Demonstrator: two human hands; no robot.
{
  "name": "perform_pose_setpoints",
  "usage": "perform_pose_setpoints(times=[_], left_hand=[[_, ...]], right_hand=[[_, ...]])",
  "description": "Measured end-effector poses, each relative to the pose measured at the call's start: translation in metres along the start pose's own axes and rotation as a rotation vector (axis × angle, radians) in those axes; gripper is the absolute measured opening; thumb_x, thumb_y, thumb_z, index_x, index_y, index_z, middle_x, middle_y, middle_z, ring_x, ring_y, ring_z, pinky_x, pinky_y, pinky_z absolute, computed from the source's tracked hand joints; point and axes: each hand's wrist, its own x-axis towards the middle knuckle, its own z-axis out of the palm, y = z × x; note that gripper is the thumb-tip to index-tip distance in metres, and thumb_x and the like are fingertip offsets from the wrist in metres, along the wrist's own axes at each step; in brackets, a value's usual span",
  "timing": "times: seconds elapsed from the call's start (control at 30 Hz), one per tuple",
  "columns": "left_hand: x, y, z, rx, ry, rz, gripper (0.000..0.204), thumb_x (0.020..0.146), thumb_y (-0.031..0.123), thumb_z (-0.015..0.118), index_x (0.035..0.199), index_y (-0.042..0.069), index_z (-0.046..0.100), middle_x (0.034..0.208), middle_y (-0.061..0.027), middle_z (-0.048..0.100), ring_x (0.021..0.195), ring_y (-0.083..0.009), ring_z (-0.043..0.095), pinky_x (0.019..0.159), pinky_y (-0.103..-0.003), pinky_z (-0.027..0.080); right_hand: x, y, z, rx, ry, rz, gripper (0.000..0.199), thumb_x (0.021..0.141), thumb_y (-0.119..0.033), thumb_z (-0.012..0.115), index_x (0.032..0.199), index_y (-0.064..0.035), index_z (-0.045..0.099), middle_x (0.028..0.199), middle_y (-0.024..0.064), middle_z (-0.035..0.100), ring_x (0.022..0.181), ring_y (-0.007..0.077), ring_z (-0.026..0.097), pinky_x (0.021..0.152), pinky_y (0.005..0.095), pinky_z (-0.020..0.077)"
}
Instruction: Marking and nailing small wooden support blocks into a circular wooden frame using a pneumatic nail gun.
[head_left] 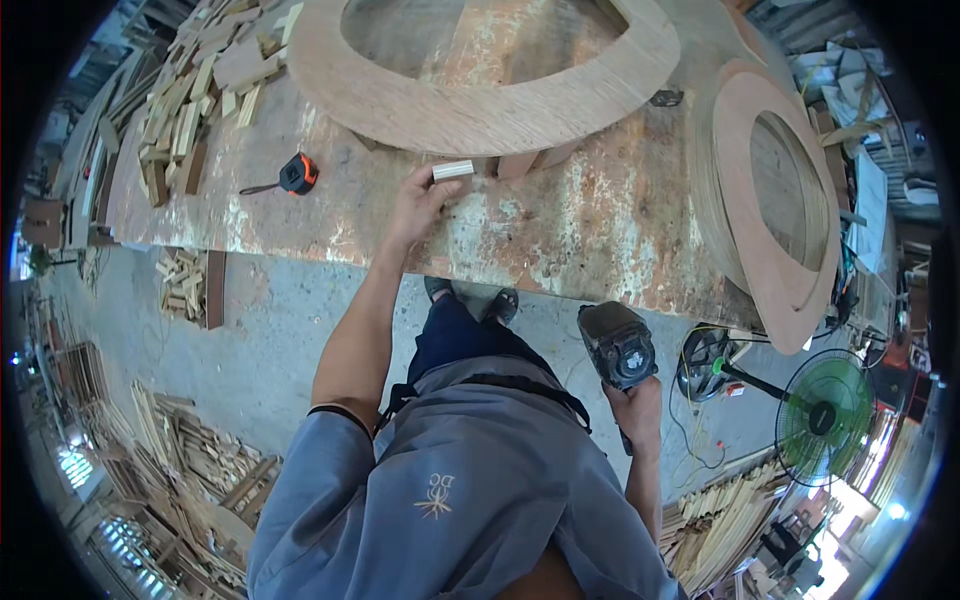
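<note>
My left hand point(415, 205) is over the front part of the worktable, its fingers closed around a small pale wooden block point(453, 170). The block sits just short of the near edge of a large wooden oval ring point(480, 118), which is raised on wood pieces point(517, 165) underneath. Off the table's front edge, beside my right hip, my right hand point(638, 408) grips a black hand-held power tool point(615, 345) by its handle. The tool's bulky head points toward the table; its exact kind is unclear. Left of my left hand lies a black and orange tape measure point(298, 174).
The worn worktable point(350, 225) spans the view. Wooden offcuts point(190, 110) are heaped at its far left; stacked oval rings point(735, 190) overhang its right front edge. A green fan point(822, 418) stands at right. Wood scraps point(185, 285) and lumber point(190, 440) lie on the floor.
</note>
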Motion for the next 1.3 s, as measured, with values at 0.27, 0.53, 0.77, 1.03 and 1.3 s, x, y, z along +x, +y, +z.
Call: perform_pose_setpoints(times=[0.27,0.53,0.77,1.03,1.3], left_hand=[[0.019,-0.015,0.027,-0.159,0.165,-0.030,0.021,0.091,0.009,0.063,0.108,-0.002,0.060,0.093,-0.0032,0.064,0.080,-0.0095,0.059,0.072,-0.025,0.051],[0.023,-0.021,0.030,-0.345,0.192,0.046,0.027,0.091,0.019,0.066,0.109,0.000,0.059,0.097,-0.0050,0.064,0.084,-0.0127,0.061,0.077,-0.029,0.053],[0.039,-0.030,0.021,-0.327,0.091,0.069,0.029,0.091,0.017,0.067,0.112,0.000,0.061,0.103,-0.0066,0.065,0.089,-0.0148,0.062,0.080,-0.030,0.052],[0.037,-0.033,0.020,-0.417,0.082,0.075,0.032,0.087,0.018,0.071,0.112,-0.001,0.064,0.107,-0.0048,0.067,0.096,-0.0122,0.061,0.087,-0.026,0.049],[0.034,-0.026,0.022,-0.383,0.065,0.054,0.028,0.089,0.015,0.069,0.110,-0.002,0.064,0.105,-0.0051,0.067,0.093,-0.0103,0.062,0.084,-0.025,0.050]], right_hand=[[0.008,-0.012,-0.014,0.145,-0.012,-0.076,0.024,0.070,-0.001,0.071,0.093,-0.0042,0.067,0.084,0.0153,0.068,0.077,0.0317,0.066,0.069,0.0364,0.0500],[0.019,-0.053,-0.044,0.080,-0.059,-0.059,0.026,0.072,-0.005,0.070,0.098,-0.0041,0.068,0.093,0.0143,0.070,0.087,0.0306,0.067,0.078,0.0350,0.0508],[0.039,-0.076,-0.083,0.168,-0.024,0.030,0.035,0.068,-0.004,0.073,0.101,0.0007,0.065,0.100,0.0129,0.069,0.093,0.0232,0.065,0.085,0.0344,0.0484],[0.082,-0.131,-0.110,0.271,0.033,-0.058,0.009,0.087,-0.005,0.064,0.088,0.0035,0.066,0.072,0.0041,0.065,0.059,0.0087,0.058,0.054,0.0233,0.0464],[0.143,-0.191,-0.130,0.157,-0.119,-0.106,0.016,0.081,-0.012,0.070,0.083,0.0029,0.066,0.060,0.0029,0.061,0.049,0.0075,0.056,0.045,0.0224,0.0418]])
